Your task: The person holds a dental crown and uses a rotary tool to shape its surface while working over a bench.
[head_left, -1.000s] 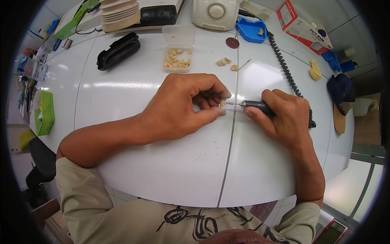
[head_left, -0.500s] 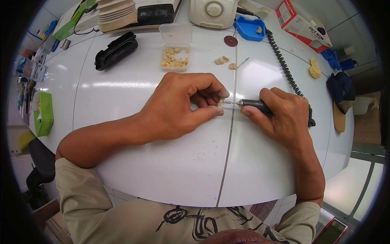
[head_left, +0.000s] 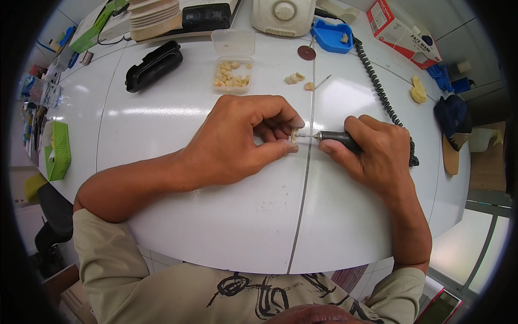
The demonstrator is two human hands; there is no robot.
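Observation:
Between the thumb and fingers of my left hand [head_left: 237, 137] is pinched a small cream-coloured dental piece [head_left: 294, 135], mostly covered by the fingertips. My right hand [head_left: 375, 154] is wrapped round a black rotary handpiece [head_left: 340, 141], which lies level and points left. Its thin metal bur [head_left: 307, 136] reaches the dental piece at the fingertips. A coiled black cord [head_left: 382, 96] runs from beside my right hand to the back of the table. Beyond my left hand stands an open clear plastic box [head_left: 232, 90] with several cream tooth-shaped pieces in it.
Behind my hands lie loose tooth-like pieces [head_left: 294, 79], a thin metal bur [head_left: 324, 81] and a dark red disc [head_left: 306, 53]. A blue tray [head_left: 332, 39], a beige control unit [head_left: 283, 16] and a mask box [head_left: 402, 35] stand at the back. At left are a black holder [head_left: 154, 66] and a green basket [head_left: 60, 151].
Both hands keep nearly the same place and grip. The dental piece and the bur have shifted very slightly.

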